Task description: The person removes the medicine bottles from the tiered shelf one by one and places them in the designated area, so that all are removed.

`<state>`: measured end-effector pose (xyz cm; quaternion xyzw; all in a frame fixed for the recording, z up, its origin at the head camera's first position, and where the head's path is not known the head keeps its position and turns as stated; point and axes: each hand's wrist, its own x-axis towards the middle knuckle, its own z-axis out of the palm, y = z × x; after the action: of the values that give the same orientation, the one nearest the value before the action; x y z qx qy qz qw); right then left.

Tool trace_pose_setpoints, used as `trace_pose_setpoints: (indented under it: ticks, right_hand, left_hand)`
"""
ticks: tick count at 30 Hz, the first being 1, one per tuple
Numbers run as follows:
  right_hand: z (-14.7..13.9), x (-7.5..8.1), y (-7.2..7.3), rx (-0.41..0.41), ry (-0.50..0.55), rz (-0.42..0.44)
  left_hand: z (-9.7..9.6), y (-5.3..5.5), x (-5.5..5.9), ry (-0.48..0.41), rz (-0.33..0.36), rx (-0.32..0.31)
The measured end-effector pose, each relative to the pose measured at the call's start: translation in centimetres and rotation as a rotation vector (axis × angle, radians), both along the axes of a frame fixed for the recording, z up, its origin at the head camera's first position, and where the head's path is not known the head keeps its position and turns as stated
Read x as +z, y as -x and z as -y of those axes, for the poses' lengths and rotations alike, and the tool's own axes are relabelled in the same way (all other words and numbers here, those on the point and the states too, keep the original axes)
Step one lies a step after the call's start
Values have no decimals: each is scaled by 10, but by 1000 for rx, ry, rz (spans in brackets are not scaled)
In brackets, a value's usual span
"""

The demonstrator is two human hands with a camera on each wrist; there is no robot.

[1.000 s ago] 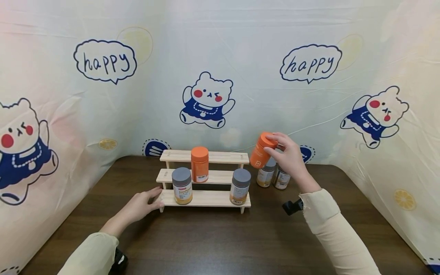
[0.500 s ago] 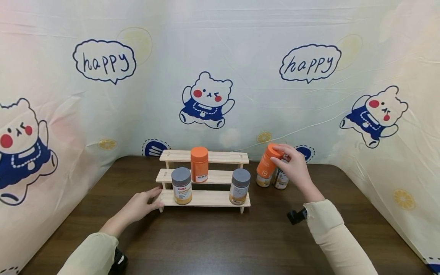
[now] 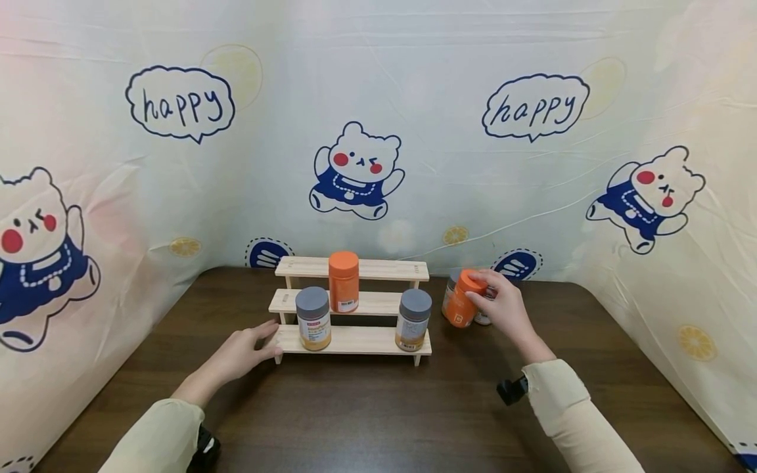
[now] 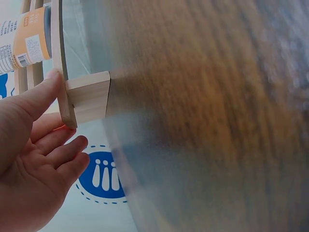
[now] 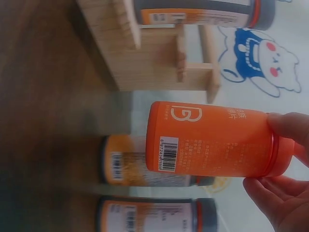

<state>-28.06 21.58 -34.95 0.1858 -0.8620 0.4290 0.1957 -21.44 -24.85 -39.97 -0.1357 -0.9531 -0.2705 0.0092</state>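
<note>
Apparently, we are at the step of setting down an orange bottle (image 3: 458, 310) to the right of a wooden rack (image 3: 381, 269). It is low over the table (image 3: 331, 420), just in front of two grey-lidded jars (image 5: 128, 162) and leaning slightly; we cannot tell whether its base touches the wood. As we judge it, the next move calls for bringing the bottle upright, seating it flat and easing off without nudging those jars. Our right hand (image 3: 503, 305) pinches the cap (image 5: 281, 157) between thumb and fingers, with the wrist raised above the table and the sleeve (image 3: 558, 394) reaching in from the lower right. Well apart from it, our left hand (image 3: 239, 355) grips the left end of the rack's bottom shelf (image 3: 361, 339), thumb (image 4: 46, 94) on top, fingers below, seemingly to steady it. Another orange bottle (image 3: 344, 289) stands on the middle shelf (image 3: 378, 303).
</note>
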Motion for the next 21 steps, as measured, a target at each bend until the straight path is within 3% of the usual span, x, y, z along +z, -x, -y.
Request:
trace_pose_setpoints:
  ticks: [10,21]
  right_hand:
    - [-1,-24,1,-15,-21,29]
    - [-2,-32,3,-22,-70,21]
  left_hand:
    - [0,1,0,-2,13,7]
    - [1,2,-2,-1,5,6]
